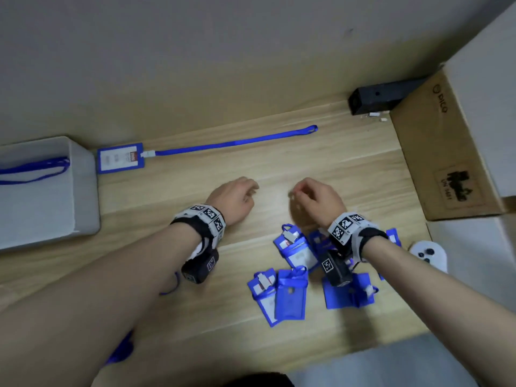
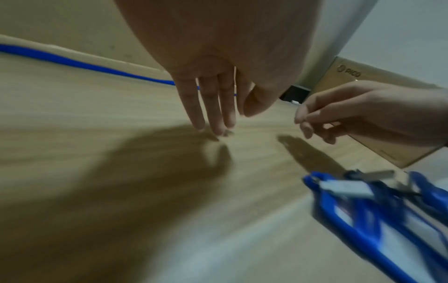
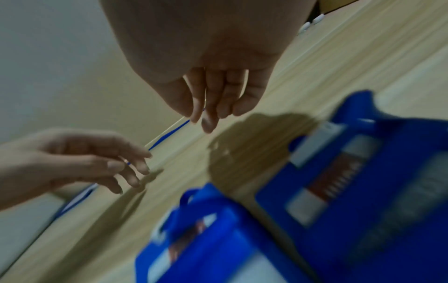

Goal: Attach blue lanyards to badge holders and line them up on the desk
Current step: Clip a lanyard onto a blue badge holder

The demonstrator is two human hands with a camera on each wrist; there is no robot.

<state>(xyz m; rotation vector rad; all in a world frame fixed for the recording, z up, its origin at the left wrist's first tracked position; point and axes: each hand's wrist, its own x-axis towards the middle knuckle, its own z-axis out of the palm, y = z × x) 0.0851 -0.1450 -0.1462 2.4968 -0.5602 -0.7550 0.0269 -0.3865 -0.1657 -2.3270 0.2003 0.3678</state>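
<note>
One blue badge holder (image 1: 120, 159) lies at the back of the wooden desk (image 1: 195, 196), its blue lanyard (image 1: 237, 142) stretched out to the right. A loose pile of several blue badge holders (image 1: 290, 291) lies near me, partly under my right wrist. My left hand (image 1: 251, 191) hovers over bare desk with relaxed fingers pointing down and holds nothing; its fingertips (image 2: 218, 130) almost touch the wood. My right hand (image 1: 296, 195) hangs just right of it, fingers loosely curled, thumb close to the index finger. I see nothing between them.
A grey box (image 1: 83, 191) at the left holds more blue lanyards (image 1: 33, 170). A cardboard box (image 1: 435, 152) stands at the right, a black box (image 1: 374, 99) behind it. A white controller (image 1: 427, 254) lies at the right edge. Another lanyard (image 1: 170, 286) lies under my left forearm.
</note>
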